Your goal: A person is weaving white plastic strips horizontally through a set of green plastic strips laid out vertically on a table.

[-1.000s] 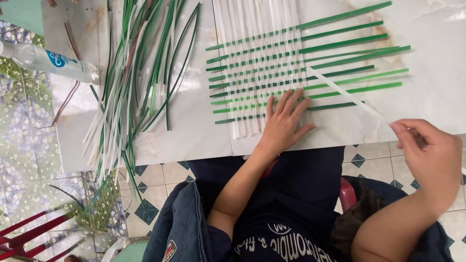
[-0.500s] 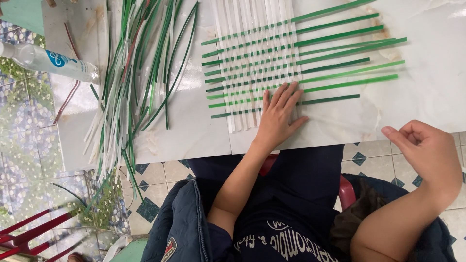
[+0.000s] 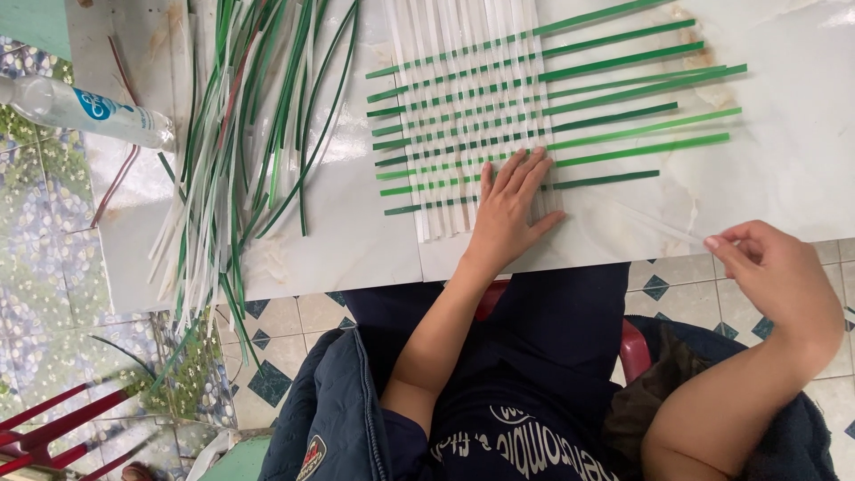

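Centrally, on a pale marble-look worktop (image 3: 356, 240): woven mat (image 3: 463, 116) of white upright strips crossed by green strips, the green ends running out long to the right, the white ends reaching past the lowest green strip toward the worktop's near edge.

Left hand (image 3: 509, 207): palm down, fingers (image 3: 525, 174) spread and laid flat on the lower right part of the weave, covering the lowest green strips and several white ones; forearm coming up from below the worktop's edge.

Right hand (image 3: 784, 281): off the worktop, over the tiled floor to the right; thumb and forefinger pinched on the end of a thin white strip (image 3: 663, 224), the other fingers curled. Strip faint against the pale surface, running slantwise up and left toward the mat; far end not made out.

Left of the mat, well apart: loose bundle of strips (image 3: 240, 134), green, white and a few reddish, fanned lengthwise, lower ends hanging over the near edge.

Far left: clear plastic bottle (image 3: 85, 111) lying on its side, partly past the worktop's left edge.

Below: dark blue clothing, red seat edge (image 3: 634, 347), patterned floor tiles (image 3: 276, 334).
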